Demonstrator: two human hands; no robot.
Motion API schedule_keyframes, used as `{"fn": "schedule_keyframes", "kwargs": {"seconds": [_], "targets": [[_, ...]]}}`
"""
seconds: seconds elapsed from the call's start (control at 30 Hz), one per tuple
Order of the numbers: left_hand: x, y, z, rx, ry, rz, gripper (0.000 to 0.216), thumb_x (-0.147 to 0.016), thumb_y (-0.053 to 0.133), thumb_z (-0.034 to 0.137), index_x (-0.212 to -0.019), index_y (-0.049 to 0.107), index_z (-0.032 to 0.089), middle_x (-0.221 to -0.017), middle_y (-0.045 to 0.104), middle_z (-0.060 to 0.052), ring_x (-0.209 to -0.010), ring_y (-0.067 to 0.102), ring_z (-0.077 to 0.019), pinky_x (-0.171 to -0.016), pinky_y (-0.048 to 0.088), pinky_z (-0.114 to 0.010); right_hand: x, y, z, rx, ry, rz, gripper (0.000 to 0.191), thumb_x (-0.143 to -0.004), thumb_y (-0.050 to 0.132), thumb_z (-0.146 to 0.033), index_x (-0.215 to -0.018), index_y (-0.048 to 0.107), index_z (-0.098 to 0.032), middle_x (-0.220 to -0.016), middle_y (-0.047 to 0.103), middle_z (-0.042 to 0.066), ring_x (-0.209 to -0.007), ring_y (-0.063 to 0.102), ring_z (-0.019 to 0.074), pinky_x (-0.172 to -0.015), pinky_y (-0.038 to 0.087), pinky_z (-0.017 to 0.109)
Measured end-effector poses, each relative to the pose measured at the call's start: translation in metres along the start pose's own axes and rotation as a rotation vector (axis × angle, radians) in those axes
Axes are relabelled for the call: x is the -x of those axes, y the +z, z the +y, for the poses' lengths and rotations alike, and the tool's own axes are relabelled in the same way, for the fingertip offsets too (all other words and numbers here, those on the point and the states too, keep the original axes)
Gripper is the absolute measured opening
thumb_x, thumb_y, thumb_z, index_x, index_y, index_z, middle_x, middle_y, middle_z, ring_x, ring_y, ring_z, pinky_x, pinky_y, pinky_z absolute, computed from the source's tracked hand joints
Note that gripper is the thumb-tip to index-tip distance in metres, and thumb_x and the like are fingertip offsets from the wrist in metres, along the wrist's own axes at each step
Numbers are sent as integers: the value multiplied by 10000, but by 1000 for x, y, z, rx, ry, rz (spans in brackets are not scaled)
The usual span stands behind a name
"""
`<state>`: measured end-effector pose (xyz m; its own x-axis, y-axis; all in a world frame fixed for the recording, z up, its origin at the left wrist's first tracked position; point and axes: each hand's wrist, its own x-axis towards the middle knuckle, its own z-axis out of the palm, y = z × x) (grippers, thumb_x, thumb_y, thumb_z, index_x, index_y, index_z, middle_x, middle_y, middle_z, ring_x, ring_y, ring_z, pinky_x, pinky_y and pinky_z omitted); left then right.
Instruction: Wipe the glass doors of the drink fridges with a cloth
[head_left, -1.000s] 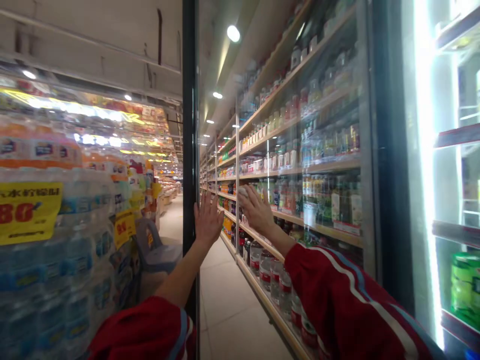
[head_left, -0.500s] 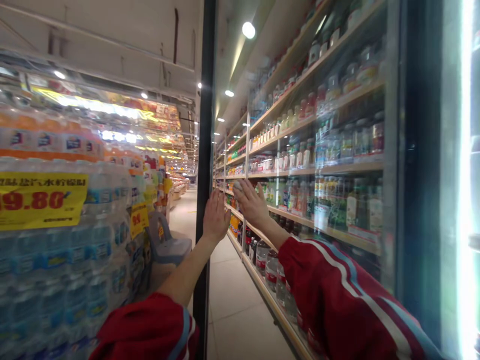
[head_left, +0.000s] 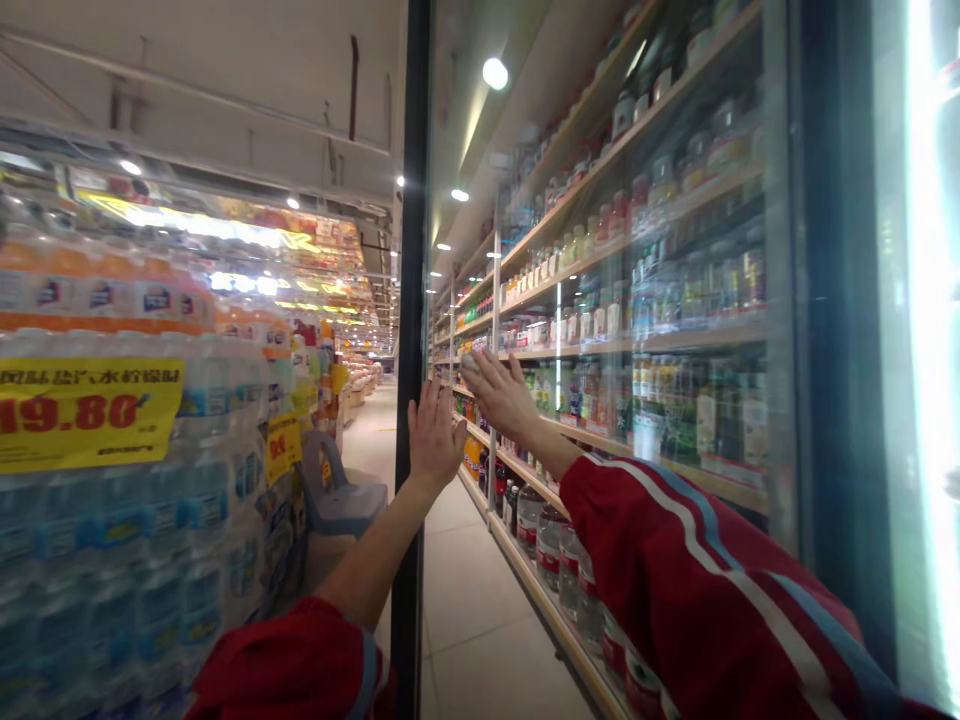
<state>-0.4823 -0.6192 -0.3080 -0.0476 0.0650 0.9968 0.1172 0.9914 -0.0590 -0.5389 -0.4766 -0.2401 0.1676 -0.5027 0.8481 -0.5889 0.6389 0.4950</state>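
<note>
A tall glass fridge door point(head_left: 675, 480) with a black edge frame point(head_left: 412, 250) stands open in front of me. My left hand point(head_left: 435, 435) lies flat against the door's edge frame, fingers stretched upward, holding nothing. My right hand point(head_left: 501, 395) presses on the glass just right of the frame, fingers spread. A small pale thing point(head_left: 469, 362) shows at its fingertips; I cannot make out what it is. Both arms wear red sleeves with striped trim.
Stacked packs of water bottles point(head_left: 112, 560) with a yellow price sign point(head_left: 86, 412) fill the left. A grey plastic chair point(head_left: 337, 495) stands beyond them. Long shelves of drinks point(head_left: 600, 330) show through the glass. The lit fridge interior point(head_left: 926, 300) is at far right. The aisle floor point(head_left: 480, 620) runs ahead.
The door edge and both hands have shifted a little to the right in view, and my right hand has risen slightly on the glass. Both hands stay flat on the door.
</note>
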Motion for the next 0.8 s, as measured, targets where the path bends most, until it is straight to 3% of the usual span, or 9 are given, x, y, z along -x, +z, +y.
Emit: {"fn": "schedule_keyframes", "kwargs": {"seconds": [0.1, 0.17, 0.23, 0.37, 0.43, 0.7, 0.8], "targets": [[-2, -5, -1, -21, -14, 13, 525, -878, 384, 295, -1369, 331, 119, -1443, 336, -169, -1381, 219, -232, -1119, 169, -465, 22, 6, -14, -30, -119, -19, 420, -873, 478, -221, -1289, 473, -279, -1419, 411, 50, -1339, 324, 212, -1111, 193, 494], [-1, -6, -3, -33, -20, 23, 522, -879, 384, 309, -1364, 342, 121, -1438, 347, -164, -1377, 230, -233, -1118, 167, -463, 34, 4, -8, -29, -150, -1, 392, -878, 473, -224, -1263, 495, -293, -1395, 446, 41, -1328, 346, 196, -1112, 194, 487], [2, -5, -5, -42, -16, 25, 520, -880, 386, 315, -1363, 345, 128, -1434, 355, -159, -1374, 239, -233, -1122, 149, -466, 42, -3, 10, 5, -56, 54, 378, -883, 462, -224, -1253, 508, -281, -1390, 451, 56, -1326, 348, 201, -1110, 186, 498], [11, 5, -2, -51, 9, -10, 510, -876, 395, 303, -1357, 356, 139, -1437, 351, -157, -1373, 244, -238, -1128, 85, -491, 46, -20, 49, 85, 294, 176, 411, -874, 444, -200, -1281, 488, -233, -1435, 377, 95, -1352, 295, 238, -1100, 169, 535], [15, 12, 2, -54, 5, -23, 506, -878, 392, 300, -1355, 359, 135, -1433, 356, -159, -1369, 252, -245, -1125, 79, -502, 50, -24, 55, 100, 339, 181, 418, -869, 441, -193, -1284, 486, -223, -1438, 369, 103, -1350, 297, 248, -1097, 177, 537], [33, 27, 27, -34, 89, -101, 502, -899, 371, 335, -1357, 358, 131, -1437, 347, -157, -1383, 211, -234, -1128, 89, -487, 103, -12, 7, 38, 12, -10, 403, -869, 464, -204, -1263, 501, -273, -1404, 430, 70, -1336, 331, 227, -1103, 194, 520], [44, 28, 32, -61, 145, -138, 500, -898, 380, 324, -1358, 361, 129, -1431, 360, -154, -1389, 189, -231, -1132, 66, -482, 104, -16, 16, 44, 71, 41, 391, -873, 464, -210, -1259, 504, -257, -1397, 437, 85, -1335, 333, 223, -1103, 184, 519]]}}
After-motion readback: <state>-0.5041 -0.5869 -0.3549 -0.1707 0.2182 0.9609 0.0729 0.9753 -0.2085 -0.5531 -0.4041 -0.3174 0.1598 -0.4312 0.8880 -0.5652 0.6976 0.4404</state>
